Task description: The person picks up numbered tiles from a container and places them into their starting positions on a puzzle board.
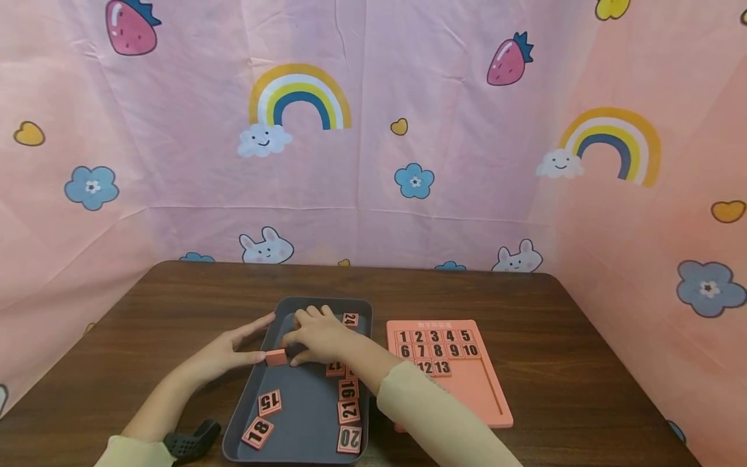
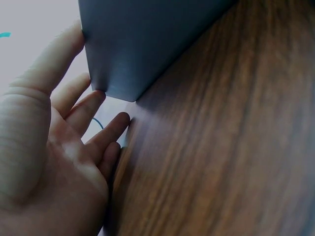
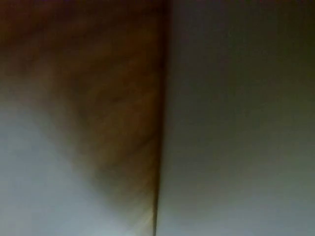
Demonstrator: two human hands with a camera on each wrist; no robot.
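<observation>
Left hand (image 1: 224, 354) against tray (image 1: 310, 415), lengthwise forward

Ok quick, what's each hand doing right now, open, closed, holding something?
Left hand: open, thumb against a tile at the tray's edge.
Right hand: over the tray; can't tell if it's open or holding anything.

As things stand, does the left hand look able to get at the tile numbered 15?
Probably yes. The left hand is at the left edge of the tray, and the tile numbered 15 lies nearby inside, with nothing on top; the right hand is not over it.
</observation>
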